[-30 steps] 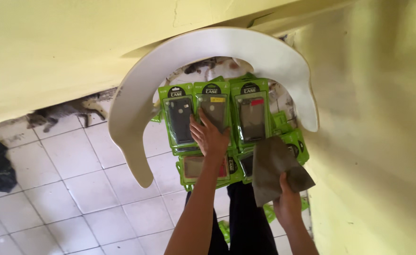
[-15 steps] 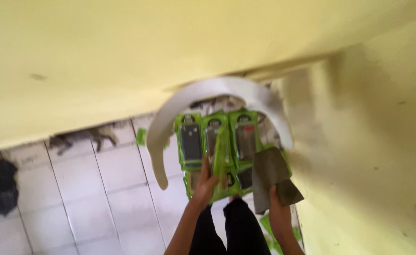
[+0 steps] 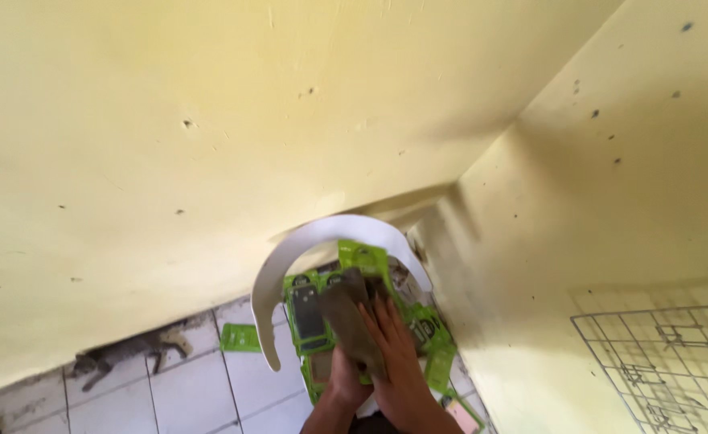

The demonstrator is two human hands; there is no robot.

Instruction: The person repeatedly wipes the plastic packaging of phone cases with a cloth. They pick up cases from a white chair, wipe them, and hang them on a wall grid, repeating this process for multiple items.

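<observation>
Tiles (image 3: 169,398) fill the far left, pale square ones with dark grout, and a grey cat (image 3: 129,354) lies stretched along the foot of the wall. Above it the yellow wall (image 3: 209,145) is matte and speckled with small dark marks. Next comes a loose green packet (image 3: 240,337), flat and glossy, lying alone on the tiles. Beside it the white arch (image 3: 289,257), a smooth curved band shaped like a horseshoe, bends over the display. Under that arch hang the green blister packs (image 3: 309,309), shiny plastic cards in rows with dark oblong cases showing through clear fronts. My left hand (image 3: 344,378) comes up from below and presses against the packs, fingers hidden behind the cloth, so I cannot tell whether they are curled or flat. The grey cloth (image 3: 350,321) is soft, dull and crumpled, lying long and narrow over the middle packs. My right hand (image 3: 398,362) lies flat on it, fingers spread and straight, palm pushing the cloth against the plastic, not clenched around it. More green packs (image 3: 430,337) tumble off to the right of my wrist. Far right, a wire grid (image 3: 659,362) of thin grey metal squares leans on the wall.
</observation>
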